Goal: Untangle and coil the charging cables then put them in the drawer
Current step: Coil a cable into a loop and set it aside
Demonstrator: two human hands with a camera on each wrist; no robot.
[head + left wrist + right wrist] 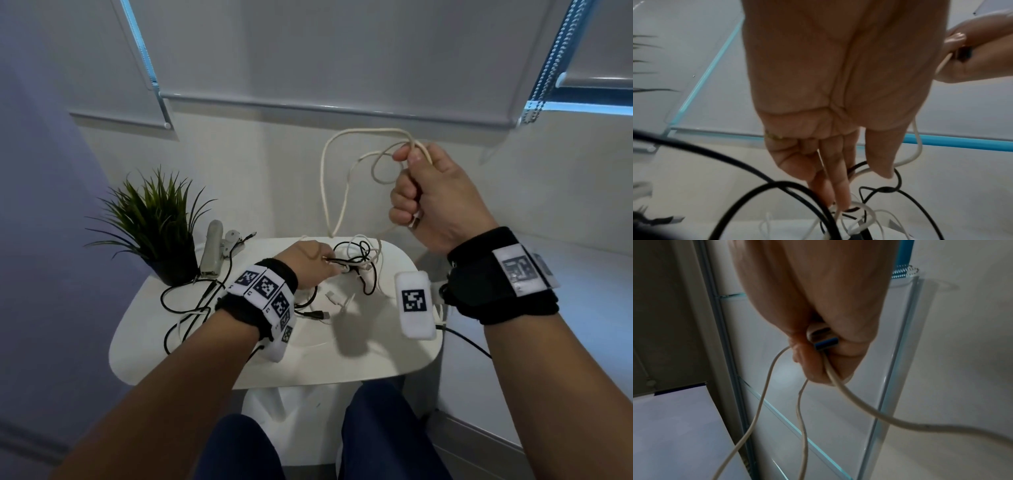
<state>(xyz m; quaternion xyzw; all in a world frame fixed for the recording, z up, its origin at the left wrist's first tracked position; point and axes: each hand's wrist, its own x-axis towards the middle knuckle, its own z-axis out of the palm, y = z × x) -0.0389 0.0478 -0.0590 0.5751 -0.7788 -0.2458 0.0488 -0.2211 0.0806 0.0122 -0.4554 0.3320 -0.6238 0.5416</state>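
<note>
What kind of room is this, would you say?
Probably a home or office corner by a window: roller blinds with a bead chain, a small white table holding a potted plant and tangled charging cables.

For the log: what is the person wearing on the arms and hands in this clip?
Both forearms are bare, no sleeves. Each wrist carries a black fabric band wrapped with a white strap of square black-and-white coded markers. A white block with one such marker sticks out from the right band. The right hand wears a pale ring; the left hand wears a thin gold-coloured one.
</note>
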